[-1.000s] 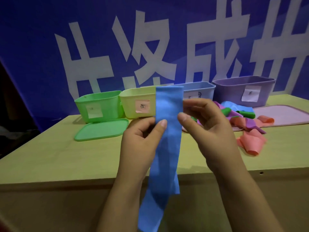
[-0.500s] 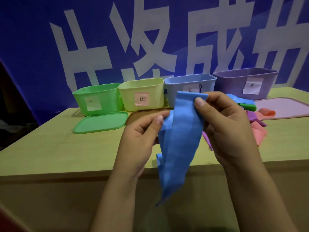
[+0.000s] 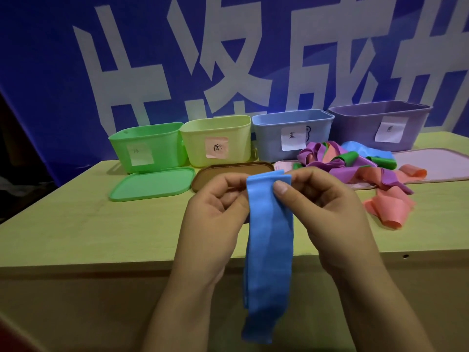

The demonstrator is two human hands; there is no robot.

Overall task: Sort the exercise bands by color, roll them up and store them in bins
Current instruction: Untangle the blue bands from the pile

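— Where is the blue band (image 3: 270, 240)?

— Held up in front of the person, over the near edge of the table (image 3: 76, 232); both hands have it by its top end, and the rest hangs straight down past the table's front.

— How do the hands hold it?

— The left hand (image 3: 215, 212) has its fingers curled in against the band's left edge, pinching it; the right hand (image 3: 327, 212) pinches the right edge, its thumb (image 3: 280, 187) pressed flat on the front of the band and the other fingers curled behind.

— And the bins?

— Four in a row at the back of the table, each with a paper label on its front: a green bin (image 3: 148, 146) at the left, a yellow bin (image 3: 215, 139) touching it, then a blue bin (image 3: 291, 133), then a larger purple bin (image 3: 380, 125) at the right; I cannot see inside any of them.

— Lids?

— A green lid (image 3: 152, 182) lies flat before the green bin; a brown lid (image 3: 228, 171) lies beside it, partly behind the hands; a pink lid (image 3: 436, 163) lies before the purple bin.

— The other bands?

— A loose heap (image 3: 342, 161) of purple, green, blue and pink bands lies before the blue and purple bins; a pink band (image 3: 388, 208) sprawls at its near side, to the right of the right hand and apart from it.
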